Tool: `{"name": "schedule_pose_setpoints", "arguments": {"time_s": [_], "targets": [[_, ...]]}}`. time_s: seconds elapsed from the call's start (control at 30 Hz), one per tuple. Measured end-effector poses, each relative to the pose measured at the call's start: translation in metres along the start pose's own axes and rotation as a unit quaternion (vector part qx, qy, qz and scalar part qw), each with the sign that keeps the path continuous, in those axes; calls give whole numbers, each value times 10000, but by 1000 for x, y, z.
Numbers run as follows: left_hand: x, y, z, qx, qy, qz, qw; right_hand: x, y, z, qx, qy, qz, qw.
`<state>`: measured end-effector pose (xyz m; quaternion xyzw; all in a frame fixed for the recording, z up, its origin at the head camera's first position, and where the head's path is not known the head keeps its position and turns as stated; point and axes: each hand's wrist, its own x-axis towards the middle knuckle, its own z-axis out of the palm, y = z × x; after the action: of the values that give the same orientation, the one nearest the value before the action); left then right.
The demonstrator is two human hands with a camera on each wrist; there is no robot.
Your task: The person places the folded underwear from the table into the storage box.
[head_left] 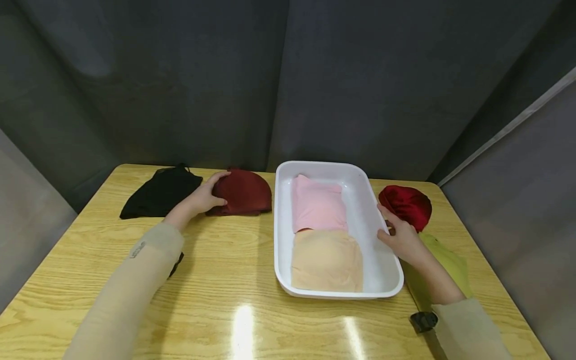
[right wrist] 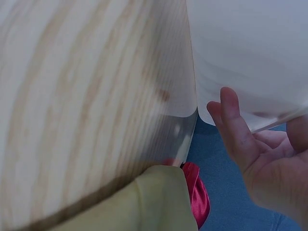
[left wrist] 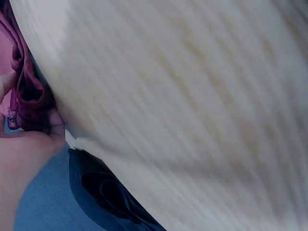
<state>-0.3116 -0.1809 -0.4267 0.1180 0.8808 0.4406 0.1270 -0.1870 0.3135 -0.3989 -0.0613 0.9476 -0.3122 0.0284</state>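
Note:
At the table's far side my left hand (head_left: 204, 197) holds the left edge of a dark red cloth cap (head_left: 245, 192), half-round and lying flat. Its layered folds show between thumb and fingers in the left wrist view. My right hand (head_left: 400, 237) grips the right rim of a white plastic tub (head_left: 283, 250), with the thumb over the rim and the fingers against the outer wall (right wrist: 250, 43). Inside the tub, a folded pink cloth (head_left: 320, 205) lies behind a folded beige cloth (head_left: 327, 260); their edges meet.
A black cloth item (head_left: 162, 192) lies left of the dark red cap. Beyond the tub's right side sit a shiny red satin cap (head_left: 407, 205) and a yellow-green cloth (head_left: 445, 260), partly under my right forearm. Dark curtains (head_left: 202, 90) stand behind the wooden table (head_left: 216, 270).

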Motion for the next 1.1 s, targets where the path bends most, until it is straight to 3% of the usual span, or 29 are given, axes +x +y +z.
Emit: {"name": "schedule_pose_setpoints", "arguments": {"time_s": [0.23,0.47,0.83,1.1], "targets": [[-1,2,-2,-38,-91,18,9999,-2,-1,0,-34,-16,-21,10000],[-3,6,-3,-72,30,190,9998,-1,-1,0,-16,-14,9,10000],[-13,23,0,-808,152,196,9964,-1,0,0,43,-35,15,10000],[-14,28,10,-773,667,244,9945,-1,0,-1,36,-32,34,10000]]}}
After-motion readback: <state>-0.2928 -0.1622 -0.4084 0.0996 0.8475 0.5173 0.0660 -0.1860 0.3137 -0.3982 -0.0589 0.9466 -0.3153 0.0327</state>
